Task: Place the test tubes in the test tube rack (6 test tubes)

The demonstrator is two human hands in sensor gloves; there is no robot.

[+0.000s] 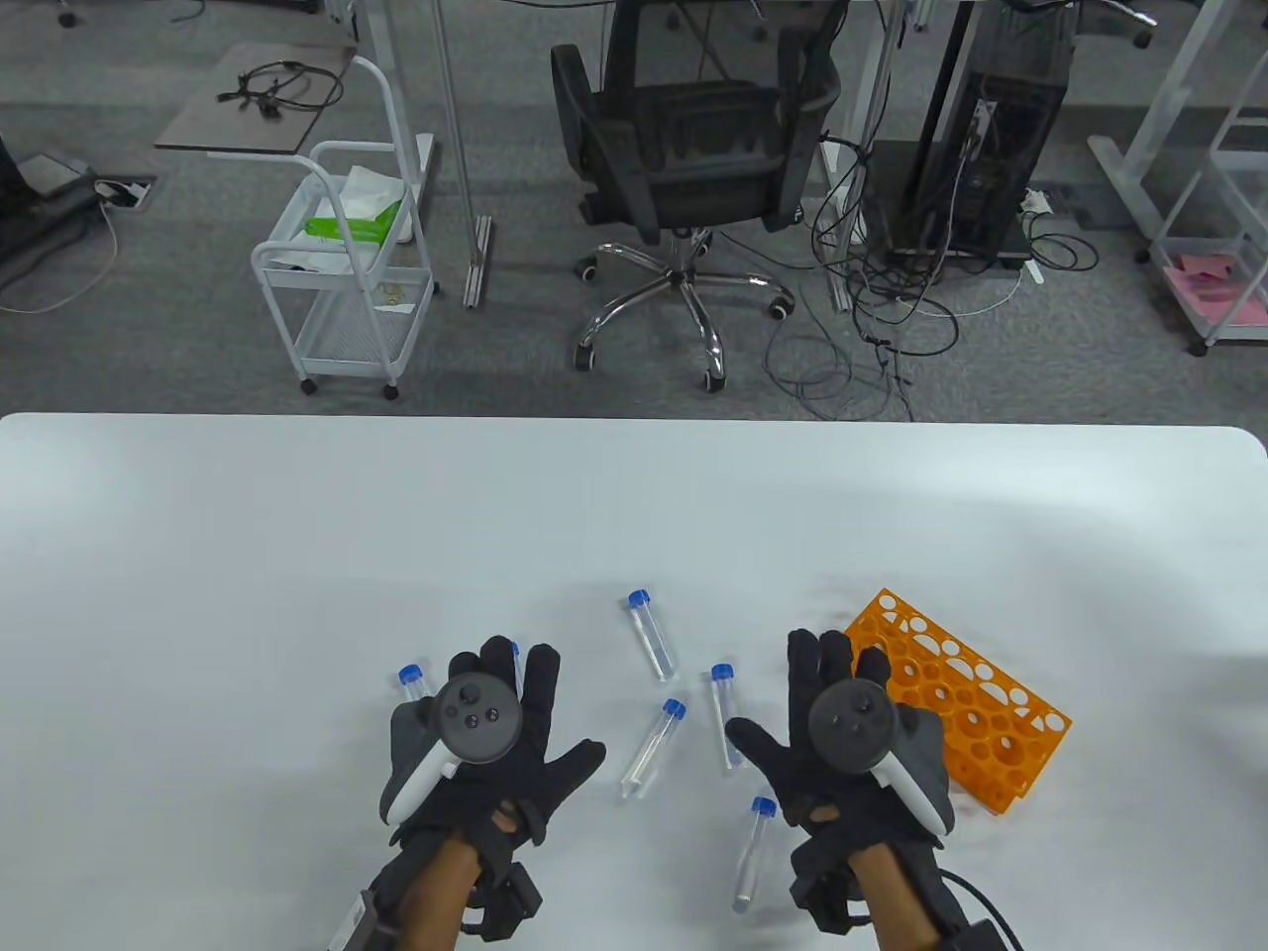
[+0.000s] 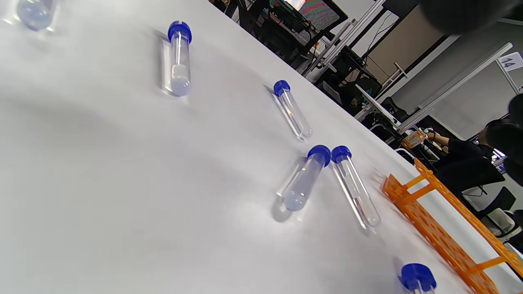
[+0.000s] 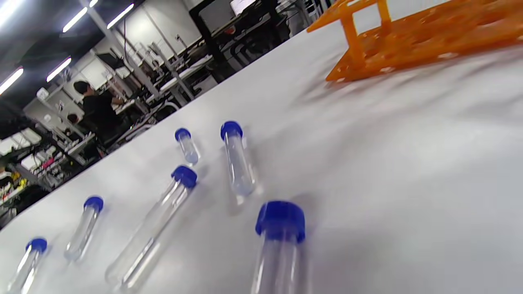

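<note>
Several clear test tubes with blue caps lie flat on the white table (image 1: 248, 555). One tube (image 1: 651, 634) lies farthest back, two tubes (image 1: 654, 748) (image 1: 724, 713) lie between my hands, and one (image 1: 753, 852) lies nearest me. Another tube (image 1: 411, 679) lies left of my left hand (image 1: 495, 693), and one is partly hidden under its fingers. The orange rack (image 1: 956, 698) stands empty just right of my right hand (image 1: 832, 684). Both hands hover spread and hold nothing. The tubes (image 2: 304, 179) and rack (image 2: 445, 228) show in the left wrist view. The right wrist view shows a tube (image 3: 280, 241) and the rack (image 3: 408, 36).
The table's far edge (image 1: 634, 421) runs across the middle of the table view. Beyond it on the floor stand an office chair (image 1: 684, 149) and a white cart (image 1: 347, 267). Dark blurred fingertips (image 2: 461, 12) hang in at the left wrist view's top right.
</note>
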